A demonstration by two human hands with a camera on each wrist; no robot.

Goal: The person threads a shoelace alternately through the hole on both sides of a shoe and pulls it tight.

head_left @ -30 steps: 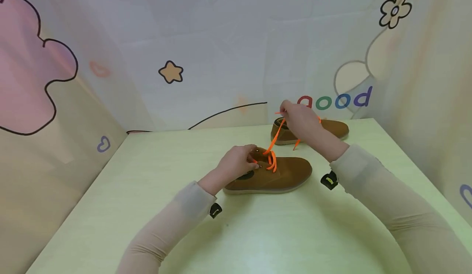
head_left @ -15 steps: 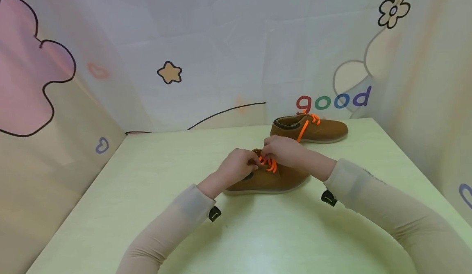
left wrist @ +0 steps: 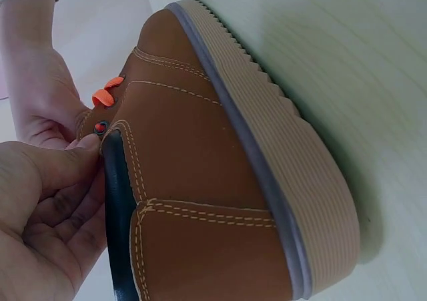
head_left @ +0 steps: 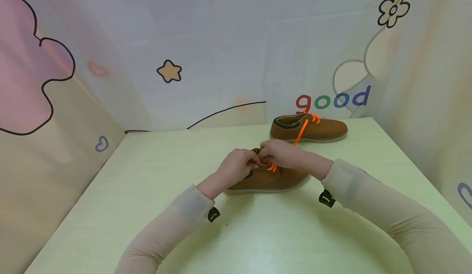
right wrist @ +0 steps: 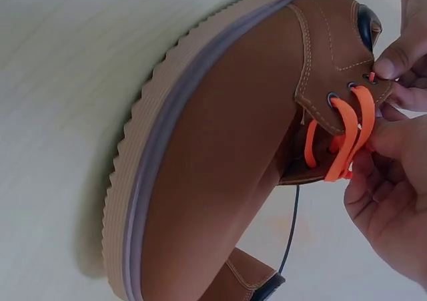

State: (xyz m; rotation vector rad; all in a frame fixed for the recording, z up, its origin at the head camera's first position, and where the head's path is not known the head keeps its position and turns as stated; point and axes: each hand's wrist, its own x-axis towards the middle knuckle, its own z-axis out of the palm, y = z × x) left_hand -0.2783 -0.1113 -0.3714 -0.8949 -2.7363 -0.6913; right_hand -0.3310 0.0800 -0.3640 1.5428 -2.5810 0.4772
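Note:
A brown shoe (head_left: 269, 182) with a pale sole stands on the table, toe to the right. In the left wrist view, my left hand (left wrist: 47, 207) pinches the edge of its eyelet flap, thumb beside the top eyelet. An orange lace tip (left wrist: 100, 127) shows in that eyelet. The orange shoelace (right wrist: 363, 114) runs through the lower eyelets in the right wrist view. My right hand (head_left: 283, 154) reaches over the shoe's opening, and its curled fingers pinch the lace behind the flap. That pinched part is mostly hidden by the flap and fingers.
Behind and to the right stands a second brown shoe (head_left: 328, 130), its orange lace (head_left: 301, 130) hanging down the near side. A printed cloth backdrop (head_left: 206, 40) rises at the table's (head_left: 177, 155) far edge.
My right hand has come down and left from above the far shoe to the near shoe's eyelets, bringing the raised lace end with it. The left hand has stayed at the flap.

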